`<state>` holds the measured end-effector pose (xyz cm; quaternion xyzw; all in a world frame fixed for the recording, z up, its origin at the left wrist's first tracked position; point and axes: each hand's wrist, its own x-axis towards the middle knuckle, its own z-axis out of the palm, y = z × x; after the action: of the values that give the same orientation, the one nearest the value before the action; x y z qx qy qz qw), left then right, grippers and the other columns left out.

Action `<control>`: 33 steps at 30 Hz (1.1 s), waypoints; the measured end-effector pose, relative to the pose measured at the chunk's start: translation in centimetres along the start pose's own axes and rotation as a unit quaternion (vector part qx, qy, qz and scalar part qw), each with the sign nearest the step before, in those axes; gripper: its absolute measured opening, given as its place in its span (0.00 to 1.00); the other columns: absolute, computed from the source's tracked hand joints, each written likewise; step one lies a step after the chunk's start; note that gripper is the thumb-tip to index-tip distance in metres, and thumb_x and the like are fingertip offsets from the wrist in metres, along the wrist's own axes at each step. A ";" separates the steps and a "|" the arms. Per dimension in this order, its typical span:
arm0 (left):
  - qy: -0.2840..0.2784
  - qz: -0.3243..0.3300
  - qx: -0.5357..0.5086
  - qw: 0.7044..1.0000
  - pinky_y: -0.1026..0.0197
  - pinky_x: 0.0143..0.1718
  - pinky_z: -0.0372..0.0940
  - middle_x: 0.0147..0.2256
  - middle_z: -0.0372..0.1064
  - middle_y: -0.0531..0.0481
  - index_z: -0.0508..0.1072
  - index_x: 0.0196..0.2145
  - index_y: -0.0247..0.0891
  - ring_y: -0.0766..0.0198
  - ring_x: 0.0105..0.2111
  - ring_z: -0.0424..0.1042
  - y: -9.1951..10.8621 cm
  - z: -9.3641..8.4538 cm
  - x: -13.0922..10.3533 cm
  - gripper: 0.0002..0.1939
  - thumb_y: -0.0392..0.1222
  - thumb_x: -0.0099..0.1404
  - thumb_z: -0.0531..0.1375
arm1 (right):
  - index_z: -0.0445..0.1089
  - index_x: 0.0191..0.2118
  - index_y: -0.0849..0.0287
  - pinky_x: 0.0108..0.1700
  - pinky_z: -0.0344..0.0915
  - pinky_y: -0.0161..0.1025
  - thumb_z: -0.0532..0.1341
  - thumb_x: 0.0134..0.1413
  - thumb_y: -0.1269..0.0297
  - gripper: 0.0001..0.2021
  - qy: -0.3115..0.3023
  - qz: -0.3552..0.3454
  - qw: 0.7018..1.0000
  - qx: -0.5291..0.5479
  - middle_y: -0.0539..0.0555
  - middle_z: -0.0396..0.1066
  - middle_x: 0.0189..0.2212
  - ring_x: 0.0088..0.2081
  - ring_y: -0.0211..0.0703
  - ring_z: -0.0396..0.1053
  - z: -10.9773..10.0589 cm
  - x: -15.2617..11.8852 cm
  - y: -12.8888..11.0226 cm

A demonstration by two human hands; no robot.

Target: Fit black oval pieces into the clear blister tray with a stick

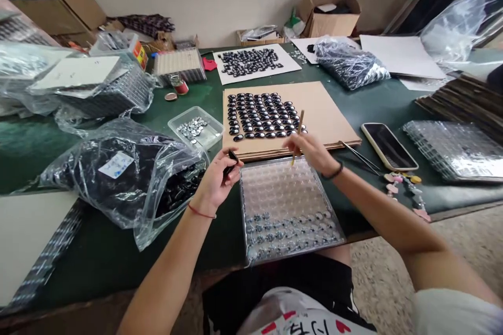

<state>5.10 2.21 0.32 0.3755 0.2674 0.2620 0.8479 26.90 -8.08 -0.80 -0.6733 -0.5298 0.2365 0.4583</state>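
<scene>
Left hand [220,177], black piece [233,156] in pinch; right hand [311,152], stick [301,121] in pinch; bag [129,180] and phone [389,145] either side

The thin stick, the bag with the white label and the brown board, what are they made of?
The thin stick looks like wood or bamboo: tan and dull. The bag seems soft plastic: see-through, crinkly, shiny. The brown board is probably cardboard: flat and matte.

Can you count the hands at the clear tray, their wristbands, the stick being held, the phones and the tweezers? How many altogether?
Hands: 2, left hand and right hand
Wristbands: 2, red band and black band
Held stick: 1
Phone: 1
Tweezers: 1
Total: 7
</scene>
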 end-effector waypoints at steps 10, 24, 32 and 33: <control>0.037 0.041 0.007 0.998 0.72 0.13 0.45 0.20 0.59 0.55 0.66 0.28 0.33 0.77 0.13 0.52 -1.6 -0.3 0.6 0.06 0.31 0.48 0.54 | 0.68 0.33 0.64 0.26 0.57 0.31 0.50 0.59 0.65 0.12 -0.164 -0.161 0.970 -0.081 0.53 0.69 0.25 0.24 0.33 0.63 2.9 -8.9 -5.4; 0.005 0.045 0.023 0.999 0.73 0.14 0.46 0.20 0.61 0.56 0.63 0.38 0.39 0.78 0.12 0.48 -1.7 0.2 -0.3 0.14 0.32 0.52 0.52 | 0.66 0.29 0.63 0.26 0.55 0.31 0.51 0.59 0.64 0.12 0.009 -0.197 0.978 -0.069 0.51 0.67 0.24 0.22 0.32 0.60 2.3 -3.7 -4.0; 0.016 0.046 0.105 0.993 0.72 0.13 0.46 0.20 0.59 0.58 0.61 0.31 0.38 0.77 0.12 0.47 -2.1 1.1 -0.4 0.05 0.41 0.57 0.54 | 0.65 0.29 0.62 0.25 0.55 0.31 0.51 0.58 0.65 0.10 0.052 -0.188 0.980 -0.041 0.51 0.66 0.23 0.22 0.33 0.61 3.0 -4.9 -2.7; 0.023 0.052 0.141 0.988 0.72 0.13 0.45 0.19 0.59 0.58 0.60 0.30 0.38 0.77 0.12 0.46 -2.2 1.2 -0.5 0.07 0.43 0.57 0.54 | 0.65 0.29 0.62 0.25 0.55 0.31 0.51 0.57 0.66 0.10 0.057 -0.197 0.978 -0.041 0.51 0.67 0.23 0.23 0.33 0.61 3.0 -5.0 -2.8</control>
<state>6.05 0.05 -0.58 0.4986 0.3017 0.2736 0.7652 21.42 -11.57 -0.61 -0.5862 -0.6345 0.0808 0.4972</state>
